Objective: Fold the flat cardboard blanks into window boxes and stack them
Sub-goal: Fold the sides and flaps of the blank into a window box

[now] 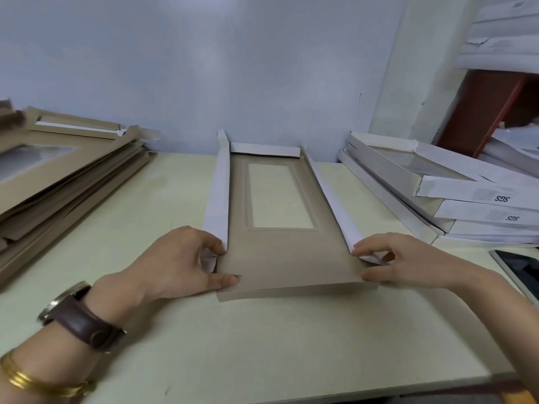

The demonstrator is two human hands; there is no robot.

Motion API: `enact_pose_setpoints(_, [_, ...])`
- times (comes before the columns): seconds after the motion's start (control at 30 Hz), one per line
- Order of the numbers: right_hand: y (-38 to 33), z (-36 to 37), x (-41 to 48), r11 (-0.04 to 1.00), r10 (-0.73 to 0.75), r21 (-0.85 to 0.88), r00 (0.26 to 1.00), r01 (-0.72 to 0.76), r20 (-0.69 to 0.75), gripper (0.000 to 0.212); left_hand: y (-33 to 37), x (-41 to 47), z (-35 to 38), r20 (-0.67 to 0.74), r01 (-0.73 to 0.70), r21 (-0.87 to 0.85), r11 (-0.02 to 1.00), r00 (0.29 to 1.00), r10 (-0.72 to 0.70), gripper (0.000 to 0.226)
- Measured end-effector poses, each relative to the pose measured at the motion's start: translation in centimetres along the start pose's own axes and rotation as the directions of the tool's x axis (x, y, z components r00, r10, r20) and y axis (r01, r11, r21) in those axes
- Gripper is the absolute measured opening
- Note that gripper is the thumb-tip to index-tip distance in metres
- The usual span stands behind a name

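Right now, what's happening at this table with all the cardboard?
A person is folding a cardboard blank into a window box on the table. The left hand and right hand each pinch a near corner, where the long side walls already stand up; the far end flap is raised too, the near end flap lies flat. Unfolded blanks are piled at left; finished boxes are stacked at right.

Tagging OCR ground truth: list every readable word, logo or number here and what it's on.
"SGS", upside down: side wall of the top folded box at right.
"SGS", fainter, upside down: side wall of the box beneath.
Grey print beside both: too blurred to read.
No other text.
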State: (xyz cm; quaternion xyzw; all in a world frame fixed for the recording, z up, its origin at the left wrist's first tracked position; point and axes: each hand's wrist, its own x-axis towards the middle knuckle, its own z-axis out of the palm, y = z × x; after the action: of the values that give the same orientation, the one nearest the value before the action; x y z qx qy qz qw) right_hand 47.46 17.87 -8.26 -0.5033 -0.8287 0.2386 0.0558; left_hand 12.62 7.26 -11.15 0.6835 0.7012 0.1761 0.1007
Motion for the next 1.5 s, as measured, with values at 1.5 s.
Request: enact_pose_setpoints(1.5, [2.2, 1.4, 1.3, 0.779, 0.176, 0.627, 0.957, 0.008, -0.231, 0.010, -0.7, 0.6, 0.7, -0.048, -0.021, -0.354, 0.935, 0.999, 0.004, 0.029])
